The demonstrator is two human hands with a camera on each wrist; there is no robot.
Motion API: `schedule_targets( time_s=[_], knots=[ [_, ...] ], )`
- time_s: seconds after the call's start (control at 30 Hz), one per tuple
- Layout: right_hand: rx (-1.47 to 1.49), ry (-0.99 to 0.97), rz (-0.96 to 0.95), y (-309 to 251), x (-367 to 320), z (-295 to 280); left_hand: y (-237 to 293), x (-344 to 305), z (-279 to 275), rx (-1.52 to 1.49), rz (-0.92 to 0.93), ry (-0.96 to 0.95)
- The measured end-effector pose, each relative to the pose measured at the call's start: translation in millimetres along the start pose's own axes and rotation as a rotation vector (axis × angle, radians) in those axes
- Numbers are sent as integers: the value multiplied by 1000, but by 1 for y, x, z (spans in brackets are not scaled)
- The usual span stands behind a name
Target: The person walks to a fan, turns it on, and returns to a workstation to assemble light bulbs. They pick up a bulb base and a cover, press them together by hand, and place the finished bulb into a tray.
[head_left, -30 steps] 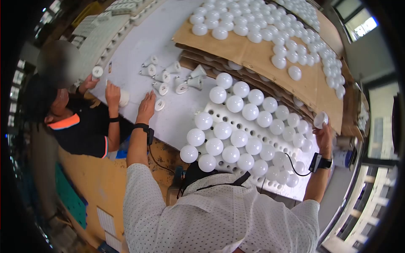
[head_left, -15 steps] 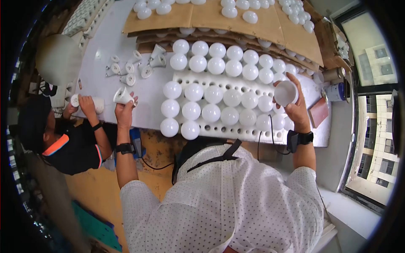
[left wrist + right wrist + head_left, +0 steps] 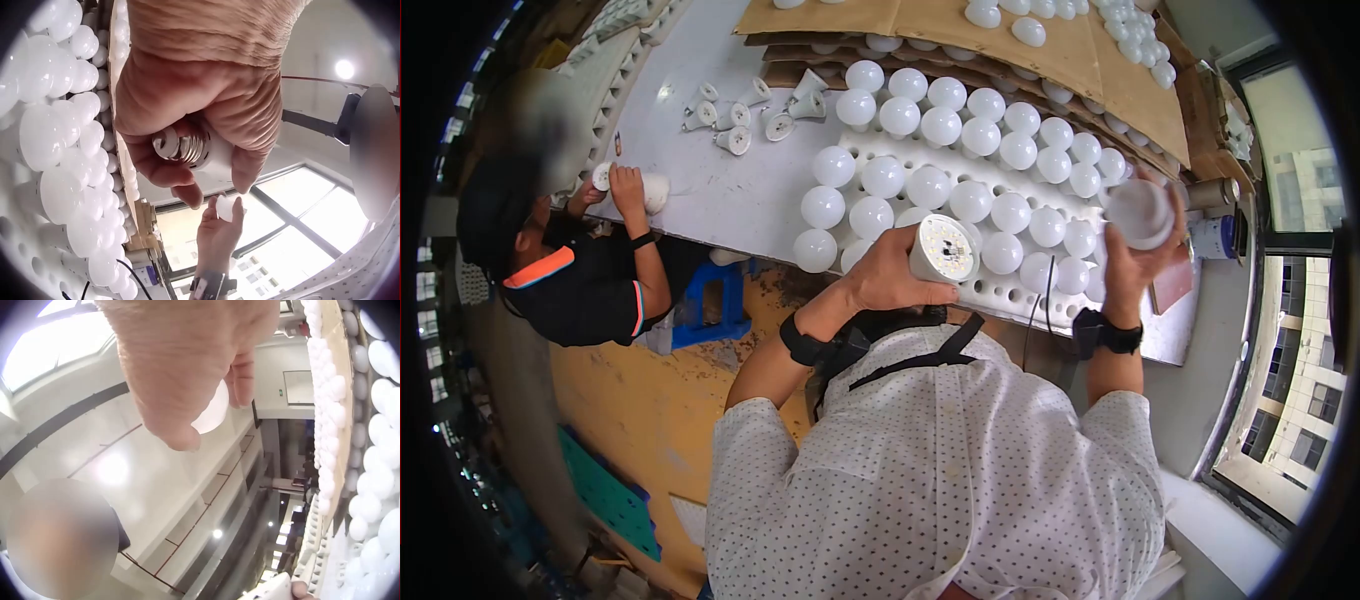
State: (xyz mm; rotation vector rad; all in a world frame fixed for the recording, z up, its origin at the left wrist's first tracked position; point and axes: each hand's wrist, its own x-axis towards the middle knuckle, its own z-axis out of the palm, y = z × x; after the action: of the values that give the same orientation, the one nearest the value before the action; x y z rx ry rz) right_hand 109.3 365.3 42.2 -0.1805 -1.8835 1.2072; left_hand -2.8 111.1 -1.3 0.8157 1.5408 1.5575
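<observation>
In the head view my left hand (image 3: 888,272) grips a white bulb base (image 3: 946,250), its round LED board facing up. The base's metal screw cap (image 3: 190,150) pokes out between thumb and fingers in the left wrist view. Across from it, my right hand (image 3: 1135,275) holds a white dome bulb cover (image 3: 1138,213) by its sides, blurred in the head view. From the right wrist, only part of that cover (image 3: 214,412) shows beyond the thumb. Both hands are raised at the near side of a white foam tray (image 3: 855,145) bearing rows of round white bulbs (image 3: 970,200).
Several loose bulb bases (image 3: 738,138) lie on the white table (image 3: 700,205) at left. Stacked cardboard sheets (image 3: 850,18) with white domes stand behind the tray. Another person (image 3: 585,285) works at the left, near a blue stool (image 3: 715,310). A blue-and-white container (image 3: 1212,238) stands at right.
My left hand has picked up a bulb base from the table's left and brought it right, turning its board upward. My right hand has carried the cover in from the far right.
</observation>
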Motion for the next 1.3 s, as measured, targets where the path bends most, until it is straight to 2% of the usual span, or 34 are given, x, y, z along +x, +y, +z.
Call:
schedule_targets(
  time_s=[0.07, 0.13, 0.2, 0.27, 0.37, 0.43, 0.5, 0.6, 0.7, 1.03, 1.1, 1.3],
  knots=[
    [7, 75, 26, -7, 0, -17, -4, 5, 7, 96, 76, -19],
    [103, -266, 283, -12, -7, -29, -4, 11, 14, 102, 70, -60],
    [49, -588, 269, -10, -27, -19, 1, 16, 20, 133, 7, -147],
    [51, -733, 249, -16, -37, -1, 1, 22, 26, 145, 11, -165],
    [86, -791, 250, -21, -42, 11, 2, 22, 27, 184, -2, -194],
    [97, -785, 247, -18, -45, 12, 6, 21, 24, 213, -6, -213],
    [101, -783, 241, -16, -46, 11, 12, 20, 20, 248, -95, -263],
    [149, -731, 282, -14, -46, 11, 7, 21, 17, 273, -91, -275],
    [90, -823, 219, -16, -42, 17, 7, 20, 18, 240, -17, -236],
    [-89, -1008, 170, -24, -38, 27, 5, 17, 14, 355, -17, -249],
    [-145, -1034, 137, -25, -39, 30, 8, 18, 14, 458, -149, -311],
    [-210, -1102, 109, -23, -44, 37, 7, 17, 12, 499, -173, -333]
  ],
)
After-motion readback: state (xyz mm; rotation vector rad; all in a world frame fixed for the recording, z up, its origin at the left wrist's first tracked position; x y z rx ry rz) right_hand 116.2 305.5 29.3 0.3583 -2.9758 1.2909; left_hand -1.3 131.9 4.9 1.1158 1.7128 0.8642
